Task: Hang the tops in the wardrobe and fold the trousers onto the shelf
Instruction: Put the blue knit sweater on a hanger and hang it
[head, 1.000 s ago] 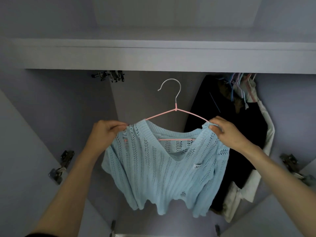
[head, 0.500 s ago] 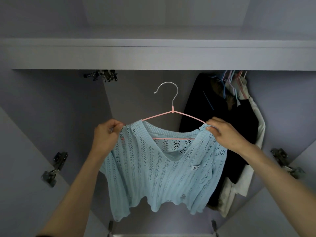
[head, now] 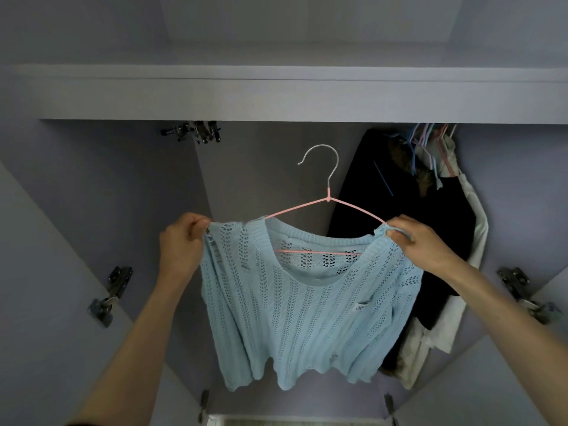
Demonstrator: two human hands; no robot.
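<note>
While both hands, left hand [head: 181,241] and right hand [head: 421,244], pinch the blue knit sweater [head: 307,309] shoulders at frame centre, uneven release could slide it off the pink hanger [head: 328,204].

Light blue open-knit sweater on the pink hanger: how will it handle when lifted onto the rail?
The light blue open-knit sweater is probably floppy: it sags from where the left hand and right hand grip its shoulders. Likely light, being full of holes. Those holes may snag on the pink wire hanger.
</note>
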